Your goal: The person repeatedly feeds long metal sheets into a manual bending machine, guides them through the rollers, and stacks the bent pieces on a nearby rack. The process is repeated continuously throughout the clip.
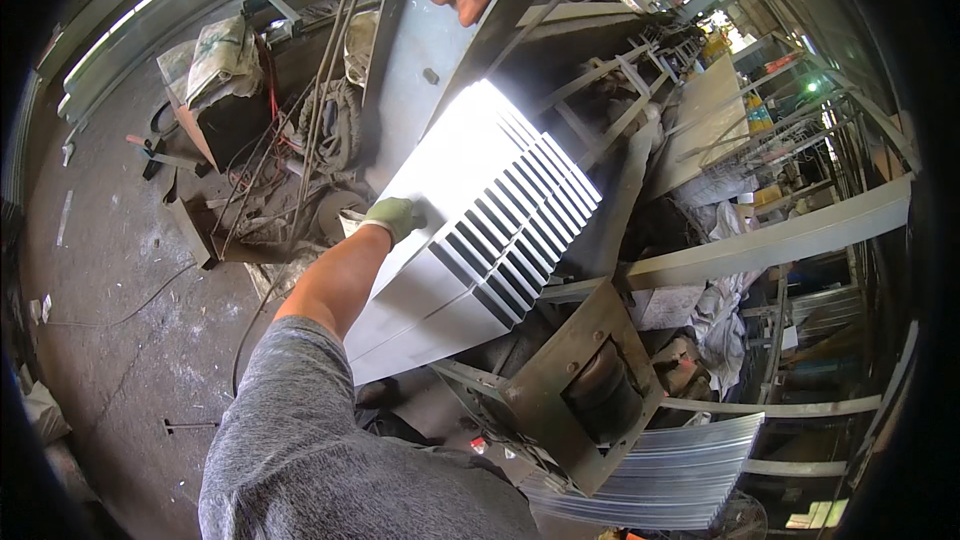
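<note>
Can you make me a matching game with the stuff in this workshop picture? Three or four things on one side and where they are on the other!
1. gloved left hand
2. corrugated sheets
3. another person's foot
4. thin rods

a. top of the picture
b. on the stack of metal strips
c. bottom right
d. leaning among clutter, upper left

Pairs: 1-b, 2-c, 3-a, 4-d

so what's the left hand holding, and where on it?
The gloved left hand rests on the left edge of the stack of metal strips; whether the grip closes cannot be told.

Dusty concrete floor [120, 270], scattered metal frames [780, 240], bright daylight beyond.
</note>
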Action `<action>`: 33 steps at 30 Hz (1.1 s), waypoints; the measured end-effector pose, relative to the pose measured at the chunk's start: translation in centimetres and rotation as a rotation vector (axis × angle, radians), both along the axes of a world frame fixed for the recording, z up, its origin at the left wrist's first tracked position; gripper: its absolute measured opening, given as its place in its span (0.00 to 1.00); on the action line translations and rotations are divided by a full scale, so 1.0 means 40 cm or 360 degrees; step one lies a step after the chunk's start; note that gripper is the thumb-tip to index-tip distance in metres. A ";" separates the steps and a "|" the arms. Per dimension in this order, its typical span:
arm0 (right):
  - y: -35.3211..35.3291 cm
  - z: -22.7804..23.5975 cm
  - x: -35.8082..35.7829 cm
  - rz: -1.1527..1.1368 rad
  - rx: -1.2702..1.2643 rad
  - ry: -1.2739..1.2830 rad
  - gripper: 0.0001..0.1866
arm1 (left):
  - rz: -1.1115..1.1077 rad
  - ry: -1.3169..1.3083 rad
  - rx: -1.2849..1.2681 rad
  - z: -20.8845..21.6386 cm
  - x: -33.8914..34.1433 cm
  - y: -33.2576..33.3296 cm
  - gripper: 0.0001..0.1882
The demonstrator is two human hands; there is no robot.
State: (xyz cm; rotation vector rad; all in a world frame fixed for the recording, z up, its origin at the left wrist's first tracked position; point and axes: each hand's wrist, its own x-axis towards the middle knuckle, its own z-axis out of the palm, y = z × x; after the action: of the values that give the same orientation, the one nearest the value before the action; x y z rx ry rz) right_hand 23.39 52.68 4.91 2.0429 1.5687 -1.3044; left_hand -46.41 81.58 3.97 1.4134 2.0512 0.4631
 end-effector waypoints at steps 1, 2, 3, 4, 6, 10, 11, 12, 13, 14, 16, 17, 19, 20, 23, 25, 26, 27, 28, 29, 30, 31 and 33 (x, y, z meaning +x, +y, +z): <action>-0.007 -0.001 0.002 -0.0002 0.0005 0.0002 0.24 | 0.0002 0.0031 0.0043 -0.006 0.000 0.004 0.35; -0.015 -0.004 0.006 -0.0002 0.0015 0.0007 0.24 | 0.0024 0.0065 0.0005 -0.010 0.001 0.010 0.34; -0.023 -0.007 0.012 -0.0003 0.0024 0.0011 0.24 | 0.0024 0.0069 0.0158 -0.014 0.004 0.012 0.19; -0.036 -0.011 0.018 -0.0004 0.0031 0.0018 0.24 | -0.0005 0.0089 0.0108 -0.015 0.003 0.022 0.19; -0.066 -0.020 0.035 -0.0004 0.0048 0.0035 0.25 | -0.0026 0.0110 0.0057 -0.021 0.007 0.031 0.21; -0.119 -0.027 0.065 0.0018 0.0150 0.0135 0.25 | -0.0045 0.0068 -0.0072 -0.068 0.002 0.010 0.33; -0.125 -0.021 0.070 0.0039 0.0214 0.0196 0.25 | -0.0066 0.0073 -0.0081 -0.083 -0.009 0.008 0.40; -0.130 -0.016 0.067 0.0060 0.0263 0.0242 0.25 | 0.0065 -0.0228 0.0120 -0.110 -0.017 -0.037 0.39; -0.120 -0.004 0.069 0.0122 0.0106 0.0134 0.33 | 0.0296 -0.0383 0.0112 -0.136 -0.033 -0.076 0.35; -0.132 0.004 0.056 0.0097 0.0065 0.0133 0.34 | 0.0489 -0.0485 0.0157 -0.162 -0.046 -0.109 0.32; -0.145 0.016 0.031 -0.0068 -0.0017 0.0008 0.36 | 0.0456 0.0094 -0.0066 -0.196 -0.085 -0.195 0.27; -0.162 0.024 0.021 -0.0124 -0.0016 -0.0007 0.37 | 0.0501 0.0254 0.0050 -0.194 -0.119 -0.239 0.26; -0.213 0.039 0.025 -0.0183 0.0035 -0.0013 0.38 | 0.0589 0.0247 0.0512 -0.199 -0.124 -0.313 0.26; -0.235 0.030 0.032 -0.0282 -0.0053 -0.0128 0.36 | 0.0613 0.0210 0.0691 -0.202 -0.114 -0.350 0.26; -0.274 -0.041 0.071 0.0061 0.0009 -0.0238 0.36 | 0.0604 0.0063 0.0898 -0.246 -0.016 -0.488 0.25; -0.328 -0.028 0.141 -0.0853 -0.0217 -0.0156 0.39 | 0.0532 -0.0061 0.0788 -0.292 0.077 -0.591 0.24; -0.346 -0.027 0.168 -0.0860 -0.0150 -0.0246 0.40 | 0.0466 -0.0134 0.0668 -0.321 0.131 -0.639 0.24; -0.355 -0.025 0.203 -0.0861 -0.0081 -0.0309 0.41 | 0.0401 -0.0208 0.0539 -0.346 0.185 -0.682 0.24; -0.364 -0.023 0.242 -0.0913 -0.0064 -0.0373 0.41 | 0.0334 -0.0293 0.0378 -0.369 0.229 -0.717 0.23; -0.371 -0.021 0.280 -0.0968 -0.0070 -0.0455 0.42 | 0.0266 -0.0367 0.0201 -0.390 0.270 -0.746 0.23; -0.374 -0.022 0.321 -0.1064 -0.0022 -0.0546 0.41 | 0.0217 -0.0440 0.0045 -0.406 0.307 -0.771 0.23; -0.379 -0.020 0.368 -0.0996 0.0136 -0.0551 0.40 | 0.0173 -0.0515 -0.0105 -0.424 0.340 -0.792 0.23; -0.380 -0.014 0.473 -0.1486 0.0227 -0.0550 0.41 | 0.0142 -0.0609 -0.0367 -0.446 0.396 -0.833 0.22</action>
State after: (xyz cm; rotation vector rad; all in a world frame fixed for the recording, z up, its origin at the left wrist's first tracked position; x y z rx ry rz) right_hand 42.31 37.47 4.35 3.0439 0.5442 -0.9604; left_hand -30.59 48.27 -13.85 1.0126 1.7947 0.4757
